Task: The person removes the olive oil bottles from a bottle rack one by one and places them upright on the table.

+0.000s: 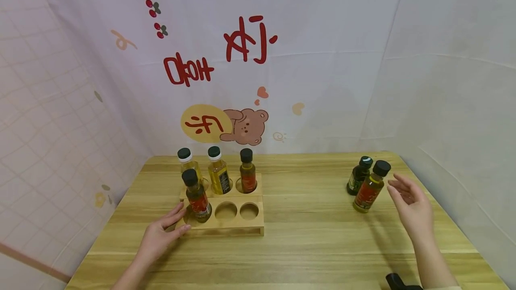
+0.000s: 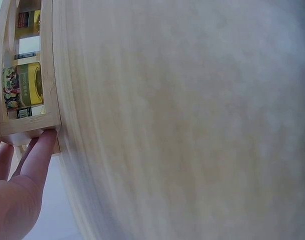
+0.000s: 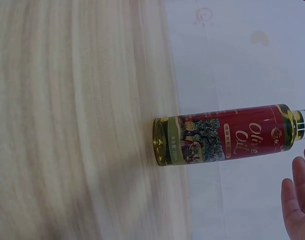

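Note:
At the left end of a two-step wooden bottle rack [image 1: 253, 221], my left hand [image 1: 160, 235] touches the side with fairly straight fingers; the fingers [image 2: 38, 155] meet its end in the left wrist view. The front step holds a red-labelled oil bottle [image 1: 199, 202] in its left hole. Two yellow oil bottles, one nearer the middle [image 1: 219, 178], and a small red-labelled bottle [image 1: 248, 178] stand in the back step. On the right, my right hand [image 1: 414, 205] is beside an upright olive oil bottle [image 3: 232, 136], apart from it, fingers loosely bent and holding nothing.
A dark bottle [image 1: 358, 178] with a black cap stands just behind the olive oil bottle. Two front holes of the rack hold no bottle. A black object [image 1: 399, 282] lies at the near edge by my right forearm. A printed cloth [image 1: 322, 79] hangs behind the table.

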A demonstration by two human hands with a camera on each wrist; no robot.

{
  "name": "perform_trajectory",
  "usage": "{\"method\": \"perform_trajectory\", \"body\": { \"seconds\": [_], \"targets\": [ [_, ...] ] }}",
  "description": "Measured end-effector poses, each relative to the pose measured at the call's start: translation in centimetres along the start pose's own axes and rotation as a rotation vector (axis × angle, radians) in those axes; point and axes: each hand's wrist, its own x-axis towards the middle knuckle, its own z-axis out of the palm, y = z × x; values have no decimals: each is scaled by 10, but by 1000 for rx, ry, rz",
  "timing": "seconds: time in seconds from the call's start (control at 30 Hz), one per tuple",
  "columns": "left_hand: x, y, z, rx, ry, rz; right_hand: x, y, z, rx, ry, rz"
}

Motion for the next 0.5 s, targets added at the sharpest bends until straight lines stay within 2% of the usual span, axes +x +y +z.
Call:
{"method": "perform_trajectory", "body": {
  "seconds": [0.23,0.5],
  "targets": [
    [-1,0,0,-19,-2,1,-6,3,2,-10,-21,-17],
    [-1,0,0,-18,-1,4,-15,3,15,8,-57,-59]
  ]
}}
